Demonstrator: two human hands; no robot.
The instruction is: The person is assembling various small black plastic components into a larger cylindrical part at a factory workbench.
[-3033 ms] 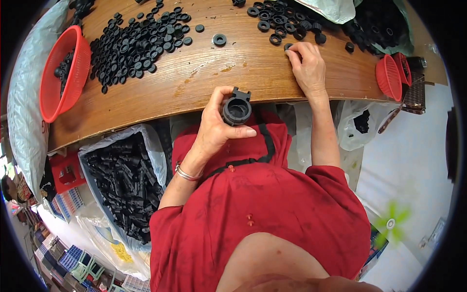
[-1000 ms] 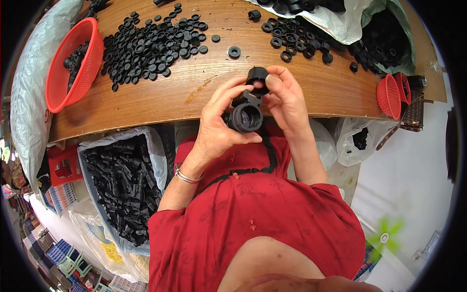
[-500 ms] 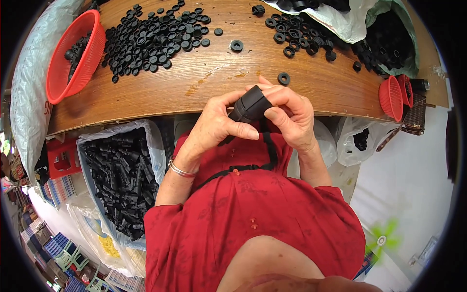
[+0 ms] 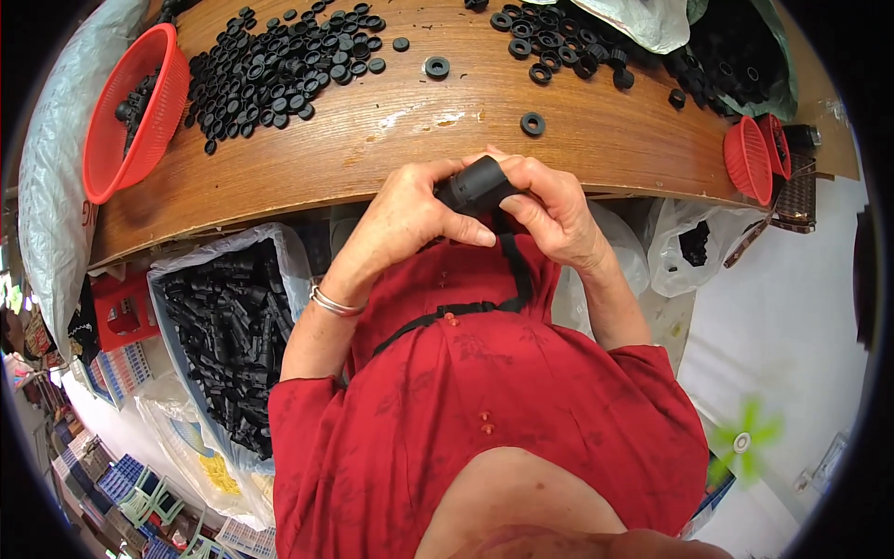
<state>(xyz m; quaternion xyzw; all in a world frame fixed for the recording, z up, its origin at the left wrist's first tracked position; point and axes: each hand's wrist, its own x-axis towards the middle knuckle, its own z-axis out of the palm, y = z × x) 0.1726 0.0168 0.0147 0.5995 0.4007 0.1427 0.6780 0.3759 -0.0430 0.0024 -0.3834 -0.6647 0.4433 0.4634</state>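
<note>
A black plastic cylinder with a wider end (image 4: 481,184) is held between my hands at the front edge of the wooden table (image 4: 372,172). My left hand (image 4: 410,214) wraps its narrower part, thumb stretched along the near side. Fingers and thumb of my right hand (image 4: 549,210) close on its wide right end; what they touch there is partly hidden. Just beyond my hands a black ring (image 4: 533,124) lies on the table, and another ring (image 4: 437,67) lies farther back.
Many small black caps (image 4: 279,79) spread over the back left, beside a red basket (image 4: 172,112). More black rings (image 4: 549,47) lie near a green sack (image 4: 778,84). Below the table, a lined bin (image 4: 303,252) holds black cylindrical parts. Small red baskets (image 4: 748,163) stand at right; a green fan (image 4: 742,442) is lower right.
The cylinder has tipped from steeply upright to a flatter slant, its wide end now pointing more to the right. My right fingers have shifted around that end. The whole view has moved slightly.
</note>
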